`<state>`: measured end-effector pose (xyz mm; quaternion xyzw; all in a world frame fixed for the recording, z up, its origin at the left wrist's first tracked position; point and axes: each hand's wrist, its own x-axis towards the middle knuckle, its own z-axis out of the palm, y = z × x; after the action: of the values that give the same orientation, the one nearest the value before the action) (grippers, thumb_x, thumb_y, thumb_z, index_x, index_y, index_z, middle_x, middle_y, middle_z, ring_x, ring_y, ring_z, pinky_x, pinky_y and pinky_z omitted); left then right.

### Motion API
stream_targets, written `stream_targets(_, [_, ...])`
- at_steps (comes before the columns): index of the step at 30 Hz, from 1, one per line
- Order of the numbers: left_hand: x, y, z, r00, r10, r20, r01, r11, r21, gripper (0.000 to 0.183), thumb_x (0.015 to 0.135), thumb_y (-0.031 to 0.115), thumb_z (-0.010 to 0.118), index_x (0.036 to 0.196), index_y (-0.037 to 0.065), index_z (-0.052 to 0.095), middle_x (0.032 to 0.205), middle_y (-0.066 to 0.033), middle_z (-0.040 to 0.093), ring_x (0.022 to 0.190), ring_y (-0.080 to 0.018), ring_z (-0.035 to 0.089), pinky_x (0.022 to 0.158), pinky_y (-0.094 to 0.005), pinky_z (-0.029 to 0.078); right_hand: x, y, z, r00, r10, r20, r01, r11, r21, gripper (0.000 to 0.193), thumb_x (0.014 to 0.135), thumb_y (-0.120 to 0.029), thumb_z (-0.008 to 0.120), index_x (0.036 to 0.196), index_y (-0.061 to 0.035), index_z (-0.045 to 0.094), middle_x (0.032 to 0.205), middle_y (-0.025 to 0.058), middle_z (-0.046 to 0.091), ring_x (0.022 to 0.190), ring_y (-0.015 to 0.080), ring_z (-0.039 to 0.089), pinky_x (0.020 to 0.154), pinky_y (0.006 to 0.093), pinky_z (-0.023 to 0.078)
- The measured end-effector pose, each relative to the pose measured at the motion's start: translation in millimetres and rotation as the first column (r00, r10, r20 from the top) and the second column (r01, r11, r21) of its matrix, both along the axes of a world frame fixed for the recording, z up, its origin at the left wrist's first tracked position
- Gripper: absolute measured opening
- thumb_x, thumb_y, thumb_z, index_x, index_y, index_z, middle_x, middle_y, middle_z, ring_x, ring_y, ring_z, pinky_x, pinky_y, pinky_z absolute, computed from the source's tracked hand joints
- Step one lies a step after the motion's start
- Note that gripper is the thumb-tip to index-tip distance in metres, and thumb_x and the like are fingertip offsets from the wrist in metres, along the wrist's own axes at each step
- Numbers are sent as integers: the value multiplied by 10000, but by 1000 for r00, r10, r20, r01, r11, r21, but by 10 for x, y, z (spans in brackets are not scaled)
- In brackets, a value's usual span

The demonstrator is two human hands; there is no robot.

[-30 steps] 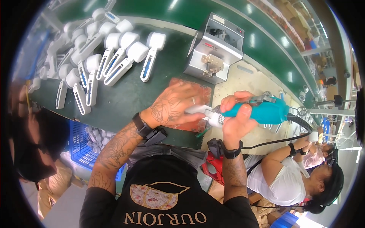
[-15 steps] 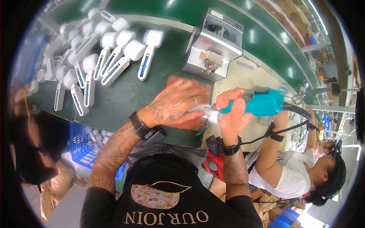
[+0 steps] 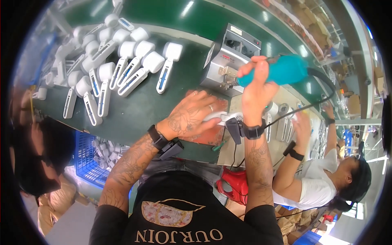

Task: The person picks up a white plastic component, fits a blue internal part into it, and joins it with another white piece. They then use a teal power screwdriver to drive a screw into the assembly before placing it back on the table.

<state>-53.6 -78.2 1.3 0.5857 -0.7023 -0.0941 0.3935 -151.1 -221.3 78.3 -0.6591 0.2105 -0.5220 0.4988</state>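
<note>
In my right hand [image 3: 258,87] is a teal electric screwdriver [image 3: 288,70], my fingers wrapped round its front end. Its tip points left, at the front bracket of a grey box-shaped screw feeder [image 3: 231,57]; whether they touch I cannot tell. My left hand [image 3: 192,112] presses a white handled part [image 3: 222,117] down on a reddish-brown mat [image 3: 210,136], thumb along it and fingers over it. Most of that part's handle is hidden under the hand; its round, slotted end [image 3: 234,116] shows partly beside my right wrist.
Many white round-headed, long-handled units [image 3: 130,77] lie at the left of the green table [image 3: 163,110]. A blue basket [image 3: 87,167] of white parts stands below. A co-worker [image 3: 314,175] reaches in at the right over more units. The screwdriver's cord [image 3: 302,110] loops past my right wrist.
My right hand has lifted the screwdriver away from the white part, up and forward to the screw feeder. My left hand stays on the part. The co-worker's arm has shifted.
</note>
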Motion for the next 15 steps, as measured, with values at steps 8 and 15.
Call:
stream_targets(8, [-33,-28,2,999,-30,40,30,999,-24,417,860,278,683,1245,127,634,1108,-42,633,1003,-256,554,881,-415,449,70,-57,-154,999,21,24,-21,1000,-12,271,1047,-272,556,992,-6,571,715,52,576,643,158,587,598,298,467])
stream_targets(15, [-8,-26,-78,1000,21,20,-21,1000,-19,431,873,286,685,1269,126,631,1134,-45,641,1001,-257,554,886,-431,449,-441,329,-22,997,54,-48,-48,990,131,362,1031,-341,586,1066,19,571,711,62,556,631,172,565,595,312,466])
